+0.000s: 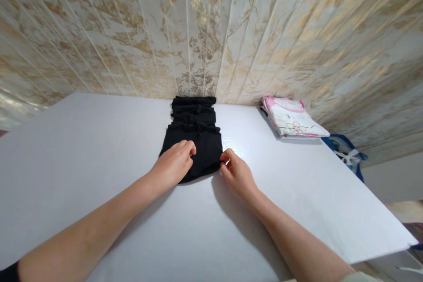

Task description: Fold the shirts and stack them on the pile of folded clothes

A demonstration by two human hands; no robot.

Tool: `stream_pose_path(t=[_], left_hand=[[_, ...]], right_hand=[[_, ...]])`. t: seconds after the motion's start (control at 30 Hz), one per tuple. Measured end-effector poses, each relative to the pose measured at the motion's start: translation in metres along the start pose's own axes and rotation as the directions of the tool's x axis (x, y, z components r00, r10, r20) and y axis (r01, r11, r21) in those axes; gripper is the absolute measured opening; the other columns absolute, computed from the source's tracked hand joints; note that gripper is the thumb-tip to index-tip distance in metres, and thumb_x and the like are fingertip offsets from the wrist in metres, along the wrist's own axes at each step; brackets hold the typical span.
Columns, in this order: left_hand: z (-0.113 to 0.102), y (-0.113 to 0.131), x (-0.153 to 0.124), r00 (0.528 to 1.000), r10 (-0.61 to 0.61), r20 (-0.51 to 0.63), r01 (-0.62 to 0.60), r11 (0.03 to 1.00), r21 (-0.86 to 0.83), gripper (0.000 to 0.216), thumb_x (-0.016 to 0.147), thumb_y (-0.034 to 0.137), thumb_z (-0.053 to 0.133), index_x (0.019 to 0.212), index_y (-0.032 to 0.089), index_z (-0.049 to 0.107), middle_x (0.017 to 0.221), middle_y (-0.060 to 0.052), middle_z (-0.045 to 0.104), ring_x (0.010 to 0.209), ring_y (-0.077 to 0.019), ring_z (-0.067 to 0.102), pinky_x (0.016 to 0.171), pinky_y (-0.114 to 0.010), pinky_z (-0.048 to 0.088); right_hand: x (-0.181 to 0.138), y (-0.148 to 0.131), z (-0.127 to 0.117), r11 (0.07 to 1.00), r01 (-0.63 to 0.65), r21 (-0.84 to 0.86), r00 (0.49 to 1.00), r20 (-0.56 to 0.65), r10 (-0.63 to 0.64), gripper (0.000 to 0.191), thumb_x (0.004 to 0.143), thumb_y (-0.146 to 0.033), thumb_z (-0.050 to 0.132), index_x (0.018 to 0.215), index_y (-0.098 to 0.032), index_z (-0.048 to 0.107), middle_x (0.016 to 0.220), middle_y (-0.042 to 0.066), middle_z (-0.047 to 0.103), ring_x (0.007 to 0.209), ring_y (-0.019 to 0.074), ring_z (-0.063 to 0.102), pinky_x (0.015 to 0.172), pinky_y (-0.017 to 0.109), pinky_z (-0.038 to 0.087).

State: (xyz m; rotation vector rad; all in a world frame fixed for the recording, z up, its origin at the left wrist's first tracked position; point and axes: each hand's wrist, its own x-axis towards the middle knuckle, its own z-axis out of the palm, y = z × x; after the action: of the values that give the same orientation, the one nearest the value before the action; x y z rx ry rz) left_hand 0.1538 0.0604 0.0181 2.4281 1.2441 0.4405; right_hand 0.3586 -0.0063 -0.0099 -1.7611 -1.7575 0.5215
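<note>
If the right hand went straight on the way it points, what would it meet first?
The black cloth, whose near right corner the right hand seems to be touching, though exact depth there is hard to judge.

Folded clothes on wht tbl nr blue bag.

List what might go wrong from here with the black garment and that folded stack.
The black garment is bunched into ridges across its far part, so creases might set. The right hand has its fingers at the garment's near right corner; a tug there could skew the fabric. The stack of folded clothes sits at the white table's edge, so a bump might tip it off.
</note>
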Motion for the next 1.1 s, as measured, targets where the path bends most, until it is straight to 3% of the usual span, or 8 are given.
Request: stream_pose_path(t=[0.17, 0.3, 0.37, 0.47, 0.7, 0.93, 1.1], left_hand=[[-0.006, -0.002, -0.011, 0.985, 0.009, 0.174, -0.012, 1.0, 0.014, 0.011, 0.08, 0.012, 0.045, 0.086, 0.021, 0.05, 0.089, -0.002, 0.057, 0.084, -0.0192, 0.055, 0.072, -0.03, 0.041], [-0.005, 0.0, -0.019, 0.958, 0.043, 0.284, -0.051, 0.998, 0.021, 0.017, 0.08, 0.019, 0.054, 0.097, 0.021, 0.053, 0.099, -0.003, 0.058, 0.092, -0.0203, 0.056, 0.078, -0.03, 0.041], [-0.004, 0.0, -0.02, 0.955, 0.055, 0.291, -0.069, 0.997, 0.039, 0.018, 0.08, 0.018, 0.054, 0.098, 0.022, 0.054, 0.099, -0.003, 0.058, 0.091, -0.0201, 0.056, 0.079, -0.031, 0.041], [-0.004, 0.001, -0.018, 0.962, 0.052, 0.266, -0.066, 0.997, 0.042, 0.011, 0.08, 0.014, 0.049, 0.085, 0.022, 0.055, 0.088, -0.001, 0.057, 0.084, -0.0182, 0.055, 0.073, -0.029, 0.039], [-0.011, 0.005, -0.015, 0.99, -0.056, 0.13, 0.06, 0.998, -0.028, 0.005, 0.08, 0.017, 0.045, 0.077, 0.022, 0.046, 0.08, 0.001, 0.053, 0.07, -0.0146, 0.051, 0.062, -0.027, 0.034], [-0.01, 0.007, -0.027, 0.945, -0.021, 0.328, 0.005, 0.999, 0.051, 0.008, 0.08, 0.019, 0.051, 0.087, 0.022, 0.053, 0.087, 0.0, 0.055, 0.078, -0.0167, 0.054, 0.066, -0.028, 0.036], [-0.001, 0.012, -0.03, 0.958, 0.009, 0.285, -0.049, 0.99, 0.134, 0.01, 0.081, 0.019, 0.054, 0.09, 0.022, 0.054, 0.094, -0.002, 0.056, 0.089, -0.0194, 0.056, 0.073, -0.03, 0.039]], right_hand=[[0.0, 0.0, -0.003, 0.998, -0.014, -0.061, 0.999, 0.044, 0.016, 0.008, 0.081, -0.024, 0.045, 0.088, -0.024, 0.049, 0.078, -0.003, 0.059, 0.066, 0.014, 0.053, 0.059, 0.024, 0.032], [-0.001, -0.003, -0.007, 0.99, -0.044, -0.137, 0.995, 0.084, 0.056, 0.01, 0.08, -0.021, 0.046, 0.089, -0.024, 0.049, 0.075, -0.003, 0.06, 0.064, 0.0137, 0.052, 0.058, 0.024, 0.027], [-0.001, -0.004, -0.009, 0.983, -0.052, -0.178, 0.992, 0.103, 0.072, 0.012, 0.079, -0.019, 0.045, 0.09, -0.024, 0.049, 0.073, -0.003, 0.059, 0.064, 0.0137, 0.052, 0.057, 0.024, 0.025], [-0.002, -0.006, -0.01, 0.97, -0.058, -0.236, 0.987, 0.132, 0.091, 0.014, 0.079, -0.017, 0.045, 0.09, -0.025, 0.048, 0.072, -0.003, 0.059, 0.065, 0.0138, 0.052, 0.055, 0.024, 0.022], [-0.002, -0.006, -0.01, 0.921, -0.052, -0.386, 0.977, 0.17, 0.127, 0.015, 0.081, -0.02, 0.045, 0.095, -0.026, 0.049, 0.073, -0.002, 0.062, 0.062, 0.0146, 0.05, 0.054, 0.026, 0.018], [-0.004, -0.005, -0.01, 0.889, -0.007, -0.459, 0.972, 0.205, 0.113, 0.016, 0.08, -0.018, 0.045, 0.093, -0.026, 0.049, 0.079, -0.002, 0.064, 0.065, 0.0147, 0.054, 0.053, 0.027, 0.017], [-0.007, -0.008, -0.01, 0.886, 0.02, -0.463, 0.975, 0.203, 0.085, 0.019, 0.078, -0.014, 0.045, 0.092, -0.025, 0.048, 0.083, -0.002, 0.062, 0.068, 0.0136, 0.054, 0.053, 0.027, 0.018]])
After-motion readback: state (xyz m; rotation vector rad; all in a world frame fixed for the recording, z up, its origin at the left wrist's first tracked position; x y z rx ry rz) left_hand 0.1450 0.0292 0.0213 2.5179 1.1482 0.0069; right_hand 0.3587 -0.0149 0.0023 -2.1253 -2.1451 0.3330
